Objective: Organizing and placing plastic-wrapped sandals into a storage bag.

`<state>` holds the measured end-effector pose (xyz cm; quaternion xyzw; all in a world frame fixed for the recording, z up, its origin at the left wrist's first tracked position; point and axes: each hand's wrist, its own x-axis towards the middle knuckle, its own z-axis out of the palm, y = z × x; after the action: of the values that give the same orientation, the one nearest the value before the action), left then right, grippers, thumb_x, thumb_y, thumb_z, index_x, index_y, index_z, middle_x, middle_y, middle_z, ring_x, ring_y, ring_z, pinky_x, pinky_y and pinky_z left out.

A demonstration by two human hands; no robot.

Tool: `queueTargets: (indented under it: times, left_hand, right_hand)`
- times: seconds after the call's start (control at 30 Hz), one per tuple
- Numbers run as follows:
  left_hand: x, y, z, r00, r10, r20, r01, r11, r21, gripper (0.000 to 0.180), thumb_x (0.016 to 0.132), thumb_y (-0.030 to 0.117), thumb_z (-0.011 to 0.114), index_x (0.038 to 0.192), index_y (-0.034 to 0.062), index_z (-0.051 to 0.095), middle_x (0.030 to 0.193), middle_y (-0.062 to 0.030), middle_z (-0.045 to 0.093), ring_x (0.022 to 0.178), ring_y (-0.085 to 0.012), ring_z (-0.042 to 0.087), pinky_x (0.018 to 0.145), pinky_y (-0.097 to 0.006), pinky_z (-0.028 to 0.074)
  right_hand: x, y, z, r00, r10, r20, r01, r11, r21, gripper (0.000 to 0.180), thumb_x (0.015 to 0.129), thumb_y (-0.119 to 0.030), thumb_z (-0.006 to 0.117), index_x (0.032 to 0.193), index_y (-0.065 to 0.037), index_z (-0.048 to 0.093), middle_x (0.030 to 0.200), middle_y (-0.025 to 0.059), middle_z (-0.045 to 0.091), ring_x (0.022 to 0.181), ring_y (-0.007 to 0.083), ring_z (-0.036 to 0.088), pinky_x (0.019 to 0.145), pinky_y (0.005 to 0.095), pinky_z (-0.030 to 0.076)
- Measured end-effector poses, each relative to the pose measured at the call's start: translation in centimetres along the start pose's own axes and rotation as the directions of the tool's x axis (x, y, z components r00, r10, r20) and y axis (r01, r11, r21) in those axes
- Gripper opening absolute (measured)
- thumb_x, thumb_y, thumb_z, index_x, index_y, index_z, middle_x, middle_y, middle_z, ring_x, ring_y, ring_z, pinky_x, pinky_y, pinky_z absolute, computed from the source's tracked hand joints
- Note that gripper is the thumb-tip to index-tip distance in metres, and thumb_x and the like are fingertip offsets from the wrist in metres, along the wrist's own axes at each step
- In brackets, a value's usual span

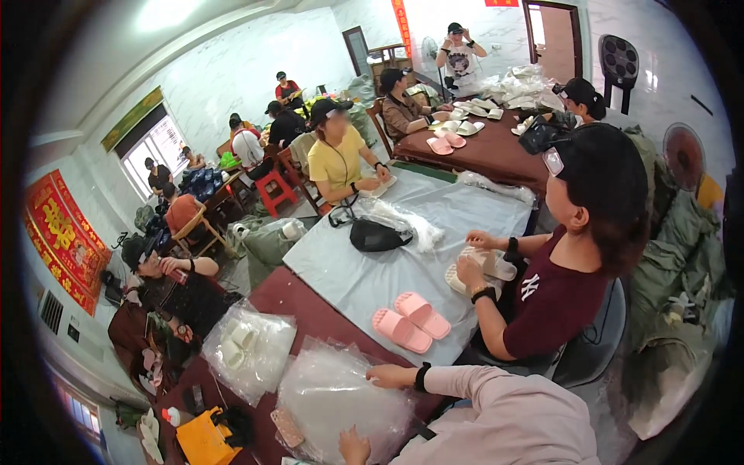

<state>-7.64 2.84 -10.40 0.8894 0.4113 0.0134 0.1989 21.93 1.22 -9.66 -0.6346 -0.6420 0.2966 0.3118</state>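
Observation:
A stack of clear plastic bags [333, 399] lies on the dark red table at the lower middle. My right hand [391, 377], in a pale pink sleeve with a black wristband, has its fingertips closed at the stack's right edge. My left hand [354, 447] rests low at the near edge of the bags, fingers apart and holding nothing. Next to the stack lies a patterned phone [287, 428]. Farther left, a clear bag [252, 349] has a pair of pale slippers [237, 343] on it or in it; I cannot tell which.
Pink slippers [411, 322] lie on the pale blue table cover [333, 256]. To the right a co-worker in maroon [542, 291] handles white slippers. A yellow bag [208, 439] stands lower left. Across the table sits a person in yellow [339, 163], near a black pouch [380, 235].

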Motion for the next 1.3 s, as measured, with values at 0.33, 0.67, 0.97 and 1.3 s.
queueTargets:
  times: [0.33,0.67,0.97,1.3]
  left_hand:
    - [7.2,0.2,5.5,0.878,-0.385,0.283,0.375,0.923,0.092,0.058,0.087,0.043,0.044,0.139,0.0304,0.025,0.136,-0.0231,0.033,0.121,-0.0452,0.034,0.095,-0.057,0.032]
    - [7.3,-1.2,8.9,0.859,-0.426,0.284,0.422,0.903,0.076,0.055,0.089,0.044,0.039,0.140,0.0322,0.021,0.143,-0.0215,0.018,0.126,-0.0517,0.019,0.100,-0.060,0.022]
    - [6.6,0.5,7.8,0.921,-0.373,0.113,0.352,0.921,0.168,0.055,0.084,0.038,0.051,0.134,0.0198,0.039,0.135,-0.0295,0.032,0.124,-0.0428,0.033,0.100,-0.049,0.029]
    - [6.9,2.1,5.8,0.840,-0.454,0.298,0.433,0.891,0.138,0.059,0.086,0.040,0.049,0.139,0.0352,0.024,0.145,-0.0252,0.011,0.126,-0.0522,0.020,0.097,-0.062,0.023]
  right_hand:
    - [-0.4,8.2,-5.1,0.964,0.225,-0.141,-0.241,0.964,-0.109,0.029,0.078,-0.024,0.055,0.098,-0.003,0.057,0.097,0.0192,0.057,0.091,0.0346,0.055,0.080,0.0424,0.043]
    - [-1.1,10.3,-2.6,0.830,0.473,-0.296,-0.546,0.799,-0.253,0.048,0.070,-0.033,0.065,0.113,-0.014,0.056,0.129,0.0201,0.041,0.117,0.0414,0.041,0.090,0.0529,0.038]
    - [-1.7,8.8,-0.6,0.876,0.472,-0.103,-0.470,0.782,-0.409,0.036,0.070,-0.027,0.062,0.102,-0.010,0.063,0.120,0.0192,0.047,0.109,0.0420,0.042,0.087,0.0512,0.039]
    - [-2.6,8.7,-0.8,0.906,0.417,-0.073,-0.387,0.744,-0.546,0.036,0.073,-0.024,0.056,0.107,-0.016,0.063,0.122,0.0183,0.045,0.110,0.0412,0.040,0.090,0.0499,0.036]
